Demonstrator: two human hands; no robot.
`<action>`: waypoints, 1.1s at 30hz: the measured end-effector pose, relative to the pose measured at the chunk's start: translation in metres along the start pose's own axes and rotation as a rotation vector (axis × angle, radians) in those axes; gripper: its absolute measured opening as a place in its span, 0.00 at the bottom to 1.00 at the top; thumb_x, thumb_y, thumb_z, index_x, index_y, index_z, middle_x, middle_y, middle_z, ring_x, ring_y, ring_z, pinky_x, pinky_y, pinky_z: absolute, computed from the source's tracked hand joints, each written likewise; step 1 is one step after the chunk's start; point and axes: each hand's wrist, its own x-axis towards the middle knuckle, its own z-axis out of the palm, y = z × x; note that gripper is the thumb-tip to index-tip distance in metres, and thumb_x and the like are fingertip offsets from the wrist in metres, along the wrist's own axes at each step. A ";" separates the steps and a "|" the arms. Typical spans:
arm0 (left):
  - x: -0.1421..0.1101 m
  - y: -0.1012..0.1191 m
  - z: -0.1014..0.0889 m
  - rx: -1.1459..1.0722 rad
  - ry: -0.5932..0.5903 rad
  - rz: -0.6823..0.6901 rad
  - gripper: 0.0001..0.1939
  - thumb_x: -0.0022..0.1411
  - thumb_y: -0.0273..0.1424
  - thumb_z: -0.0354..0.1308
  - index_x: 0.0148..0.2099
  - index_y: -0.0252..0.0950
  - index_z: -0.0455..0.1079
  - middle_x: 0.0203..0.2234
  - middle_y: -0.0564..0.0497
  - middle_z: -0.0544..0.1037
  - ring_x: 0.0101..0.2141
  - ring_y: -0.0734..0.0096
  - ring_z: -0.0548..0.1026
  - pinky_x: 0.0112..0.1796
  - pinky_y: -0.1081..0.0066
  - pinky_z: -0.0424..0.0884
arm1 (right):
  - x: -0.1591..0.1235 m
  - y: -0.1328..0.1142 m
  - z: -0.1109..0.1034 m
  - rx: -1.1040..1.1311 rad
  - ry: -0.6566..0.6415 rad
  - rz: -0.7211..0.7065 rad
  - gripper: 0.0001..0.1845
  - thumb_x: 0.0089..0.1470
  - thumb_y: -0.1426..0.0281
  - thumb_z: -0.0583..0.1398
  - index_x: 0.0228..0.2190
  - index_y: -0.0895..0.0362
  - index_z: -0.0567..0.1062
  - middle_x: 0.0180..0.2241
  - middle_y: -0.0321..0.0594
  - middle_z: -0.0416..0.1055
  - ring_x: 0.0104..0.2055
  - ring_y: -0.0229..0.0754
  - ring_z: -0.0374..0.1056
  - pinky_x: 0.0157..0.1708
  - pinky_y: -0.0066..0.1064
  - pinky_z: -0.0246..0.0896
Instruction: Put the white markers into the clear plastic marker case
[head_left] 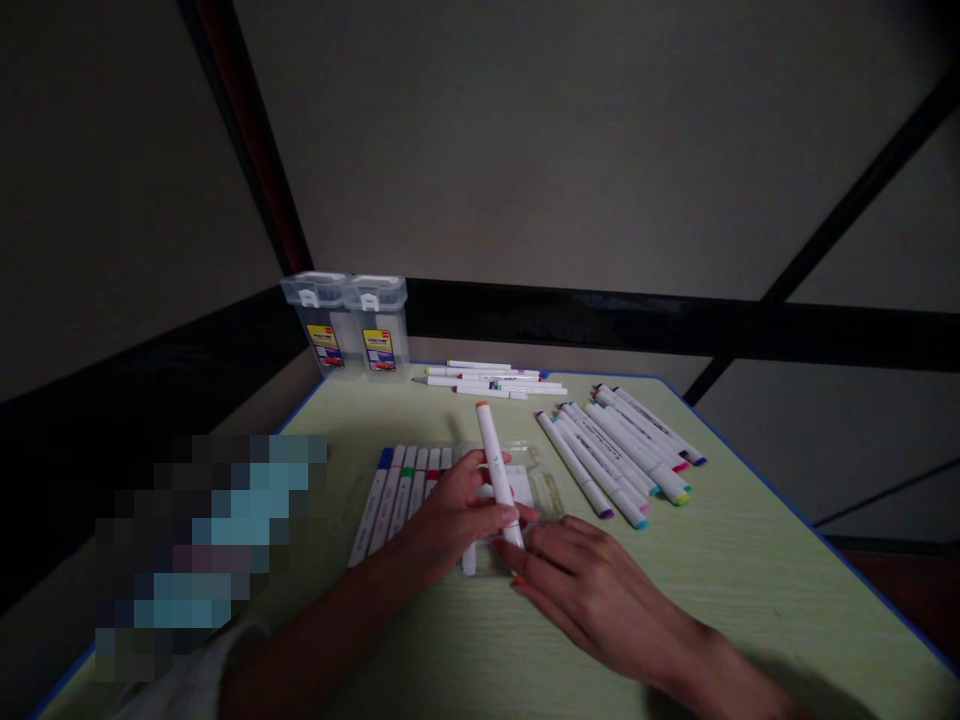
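Note:
My left hand (466, 510) is closed around a white marker (493, 455) with an orange upper end, which leans a little to the left. At the marker's lower end, the fingers of my right hand (581, 580) are pinched together. A bit of orange shows by those fingertips. Under and behind my hands lies a clear plastic tray (551, 490). In its left part a row of white markers (397, 490) has blue, green and red caps among others. My left forearm and hand hide part of this row.
To the right lies a spread of several white markers (622, 440) with coloured ends. Another loose group of markers (495, 380) is at the table's back edge. Two clear lidded cases (379, 330) stand at the back left corner. The table (750, 580) has a blue edge.

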 end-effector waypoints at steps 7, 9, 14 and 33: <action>0.001 0.001 -0.001 0.026 -0.031 0.009 0.23 0.40 0.25 0.61 0.42 0.35 0.59 0.31 0.51 0.70 0.28 0.70 0.74 0.29 0.72 0.69 | 0.000 -0.001 -0.002 0.020 -0.005 0.011 0.13 0.59 0.69 0.47 0.42 0.59 0.66 0.29 0.40 0.68 0.32 0.39 0.64 0.31 0.33 0.56; 0.000 0.001 -0.001 0.041 -0.038 0.015 0.24 0.41 0.25 0.61 0.42 0.35 0.60 0.31 0.52 0.69 0.28 0.70 0.74 0.29 0.72 0.69 | 0.000 -0.001 -0.002 0.021 0.004 0.006 0.12 0.59 0.69 0.47 0.41 0.58 0.67 0.29 0.39 0.68 0.32 0.40 0.63 0.31 0.33 0.55; 0.000 0.005 -0.002 0.088 -0.025 0.041 0.26 0.42 0.26 0.61 0.46 0.37 0.58 0.31 0.52 0.70 0.28 0.70 0.74 0.30 0.70 0.69 | 0.000 -0.001 -0.002 0.011 0.027 -0.008 0.13 0.59 0.68 0.46 0.41 0.58 0.67 0.29 0.40 0.68 0.32 0.40 0.63 0.31 0.32 0.54; 0.019 0.009 -0.022 0.467 0.286 0.257 0.37 0.43 0.25 0.59 0.56 0.36 0.51 0.44 0.44 0.67 0.38 0.68 0.71 0.36 0.67 0.70 | 0.005 -0.005 0.004 0.018 -0.026 -0.016 0.13 0.59 0.69 0.47 0.41 0.59 0.67 0.26 0.37 0.67 0.29 0.39 0.61 0.30 0.32 0.53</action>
